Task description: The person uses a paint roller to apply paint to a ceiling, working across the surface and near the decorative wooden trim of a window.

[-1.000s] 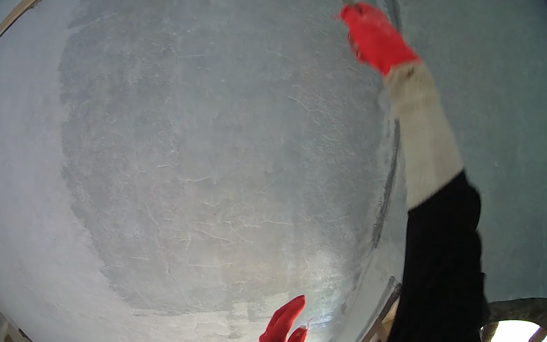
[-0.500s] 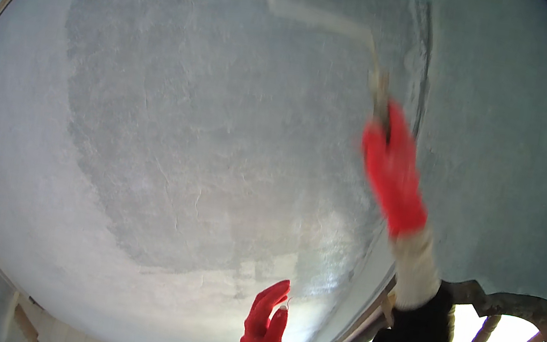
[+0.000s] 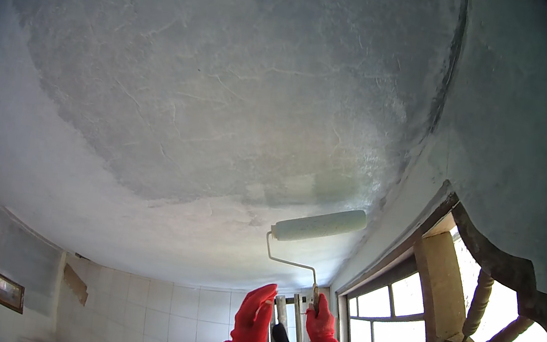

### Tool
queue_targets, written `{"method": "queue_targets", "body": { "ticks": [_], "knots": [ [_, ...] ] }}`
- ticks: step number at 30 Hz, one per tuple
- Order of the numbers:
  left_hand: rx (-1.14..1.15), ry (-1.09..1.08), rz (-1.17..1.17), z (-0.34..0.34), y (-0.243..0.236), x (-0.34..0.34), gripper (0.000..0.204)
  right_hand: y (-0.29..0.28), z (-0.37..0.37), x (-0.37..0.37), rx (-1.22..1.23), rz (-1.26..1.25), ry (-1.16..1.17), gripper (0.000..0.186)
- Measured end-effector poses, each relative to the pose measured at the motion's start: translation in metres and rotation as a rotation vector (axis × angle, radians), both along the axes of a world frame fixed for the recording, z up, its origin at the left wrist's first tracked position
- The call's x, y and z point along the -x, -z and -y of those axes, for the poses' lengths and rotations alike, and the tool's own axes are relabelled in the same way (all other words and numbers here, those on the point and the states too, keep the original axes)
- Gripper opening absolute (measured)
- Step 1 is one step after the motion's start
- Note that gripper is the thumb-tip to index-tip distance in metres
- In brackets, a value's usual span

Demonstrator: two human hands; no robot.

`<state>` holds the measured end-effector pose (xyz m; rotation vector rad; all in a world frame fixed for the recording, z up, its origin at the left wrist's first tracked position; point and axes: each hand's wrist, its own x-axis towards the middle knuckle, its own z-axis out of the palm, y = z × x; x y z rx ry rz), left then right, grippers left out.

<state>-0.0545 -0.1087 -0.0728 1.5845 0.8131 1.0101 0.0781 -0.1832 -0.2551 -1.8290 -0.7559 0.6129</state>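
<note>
A paint roller (image 3: 320, 226) with a pale grey-green sleeve and a bent wire frame stands raised against the ceiling. My right hand (image 3: 322, 325), in a red-coated glove, is wrapped round its handle. To the left, my left hand (image 3: 248, 329) in a matching red glove is raised with its fingers stretched upward, and no object shows in it. Overhead spreads the large grey ceiling (image 3: 193, 95), with fine wrinkles and a paler band along its left side. Whether the roller sleeve touches the ceiling, I cannot tell.
At the right are a window (image 3: 389, 305) with dark bars and a brown wooden frame with twisted spokes (image 3: 480, 301). A white tiled wall (image 3: 157, 309) stands below. A small framed rectangular opening or picture (image 3: 3, 288) is at the lower left.
My right hand has drawn the roller down from the top of the view toward me, close to my left hand. The view has shifted, showing more window and tiled wall.
</note>
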Motion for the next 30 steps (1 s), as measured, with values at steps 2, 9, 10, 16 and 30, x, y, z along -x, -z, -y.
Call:
{"method": "queue_targets", "body": {
  "ticks": [2, 9, 10, 16, 30],
  "knots": [
    [0.048, -0.044, -0.003, 0.009, 0.012, 0.011, 0.029, 0.028, -0.002, 0.002, 0.014, 0.039, 0.001, 0.047],
    [0.169, -0.157, 0.019, 0.023, 0.021, 0.02, 0.028, 0.046, -0.035, 0.009, 0.099, 0.062, -0.041, 0.05],
    [0.164, -0.158, 0.008, 0.024, 0.024, 0.023, 0.03, 0.048, -0.037, 0.015, 0.038, 0.067, -0.022, 0.049],
    [0.245, -0.21, 0.13, 0.028, 0.001, 0.029, 0.031, 0.009, -0.054, 0.021, -0.285, 0.11, -0.091, 0.059],
    [0.063, -0.098, 0.229, 0.001, -0.034, 0.036, 0.031, -0.427, -0.198, -0.041, -0.912, 0.736, -0.034, 0.055]
  ]
}}
